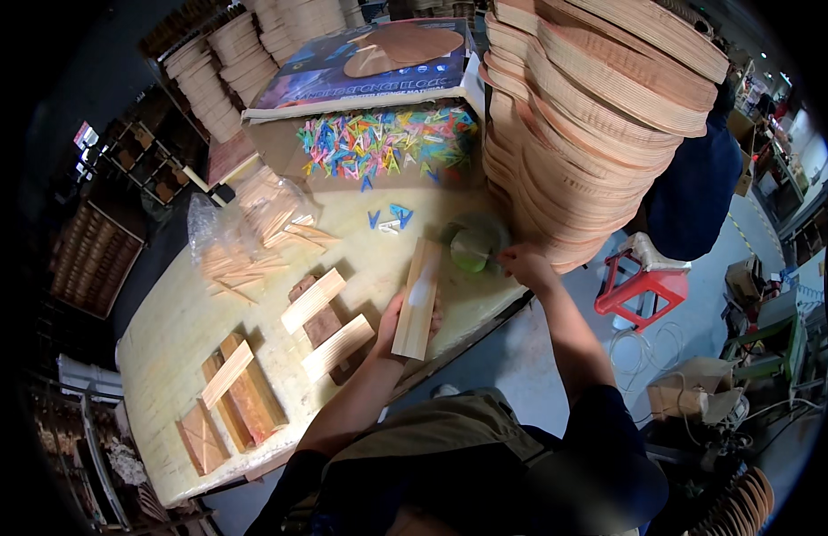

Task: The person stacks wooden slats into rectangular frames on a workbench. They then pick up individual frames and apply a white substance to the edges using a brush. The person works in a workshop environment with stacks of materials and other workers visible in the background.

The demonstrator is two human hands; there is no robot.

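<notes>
My left hand (390, 327) is wrapped round a pale wooden strip (417, 326), its fingertips showing along the strip's right edge. A whitish smear, like glue, lies on the strip's upper face around the middle. My right hand (525, 265) is closed at the right side of a round, cloudy tub (487, 230) with something pale green inside. Whatever its fingers pinch is too small to make out. Left of the strip, two short pale wood pieces (314, 301) lie across darker brown blocks (323, 327).
Longer wood blocks (264, 393) lie at the table's near left. Thin wooden sticks (239, 265) spill from a plastic bag (213, 228). A cardboard box (333, 181) holds colourful small clothespins (387, 143). Curved wooden plates (601, 116) are stacked high at right, near a red stool (642, 288).
</notes>
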